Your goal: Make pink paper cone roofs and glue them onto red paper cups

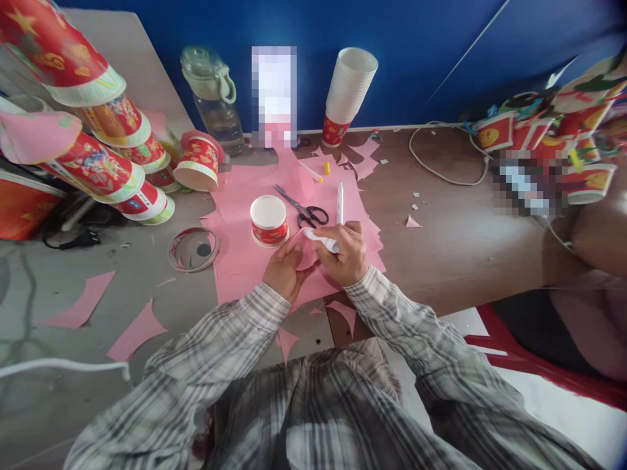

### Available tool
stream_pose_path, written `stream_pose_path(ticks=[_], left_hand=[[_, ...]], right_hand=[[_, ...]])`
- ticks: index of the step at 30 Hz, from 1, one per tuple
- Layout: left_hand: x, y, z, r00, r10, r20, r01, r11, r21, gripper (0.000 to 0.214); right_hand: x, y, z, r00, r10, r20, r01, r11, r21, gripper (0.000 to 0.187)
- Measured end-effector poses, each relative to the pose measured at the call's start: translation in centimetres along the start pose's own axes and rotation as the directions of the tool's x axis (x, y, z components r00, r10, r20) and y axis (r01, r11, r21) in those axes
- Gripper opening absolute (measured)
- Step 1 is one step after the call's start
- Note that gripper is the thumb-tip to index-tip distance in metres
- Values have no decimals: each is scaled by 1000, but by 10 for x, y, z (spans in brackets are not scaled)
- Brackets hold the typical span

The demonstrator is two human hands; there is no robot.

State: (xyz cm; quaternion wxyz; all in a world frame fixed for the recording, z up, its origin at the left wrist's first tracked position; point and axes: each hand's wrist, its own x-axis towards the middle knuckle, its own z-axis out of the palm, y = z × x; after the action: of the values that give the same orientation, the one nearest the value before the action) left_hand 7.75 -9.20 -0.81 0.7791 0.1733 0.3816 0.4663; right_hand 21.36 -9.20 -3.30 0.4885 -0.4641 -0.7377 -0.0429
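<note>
My left hand [284, 271] is closed on a small piece of pink paper [306, 253], its thumb on top. Held in the fingers of my right hand [347, 253] is a white marker [331, 245], its front end touching the pink piece; the exact tip is too small to make out. Just beyond my left hand, a red and white paper cup [269, 220] stands on the stacked pink sheets [235, 215]. Black-handled scissors [306, 210] lie beside it with blades apart. Another white marker [339, 202] rests to their right.
A yellow-tipped marker [313, 173] and a yellow cap [327, 168] lie on the sheets. Behind stand a water bottle [215, 104] and stacked cups [347, 91]. A tape roll [194, 250] and red cups [102, 170] are left. A person's arm [600, 225] is at right.
</note>
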Motion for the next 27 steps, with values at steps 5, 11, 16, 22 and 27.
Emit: stream_pose_path(ticks=[5, 11, 16, 22, 27], left_hand=[[-1, 0, 0, 1000, -16, -18, 15, 998, -67, 34], [-2, 0, -1, 1000, -18, 15, 18, 1000, -12, 38], [-1, 1, 0, 999, -35, -17, 35, 999, 9, 38], [0, 0, 0, 999, -27, -27, 26, 999, -31, 39], [0, -4, -5, 998, 11, 63, -10, 1000, -19, 37]], right_hand=[[6, -4, -11, 998, 19, -56, -14, 996, 90, 9], [3, -8, 0, 996, -63, 67, 53, 988, 147, 8], [0, -3, 4, 997, -49, 56, 49, 999, 13, 9], [5, -3, -9, 995, 81, -54, -79, 996, 37, 6], [3, -11, -4, 999, -24, 26, 20, 990, 137, 6]])
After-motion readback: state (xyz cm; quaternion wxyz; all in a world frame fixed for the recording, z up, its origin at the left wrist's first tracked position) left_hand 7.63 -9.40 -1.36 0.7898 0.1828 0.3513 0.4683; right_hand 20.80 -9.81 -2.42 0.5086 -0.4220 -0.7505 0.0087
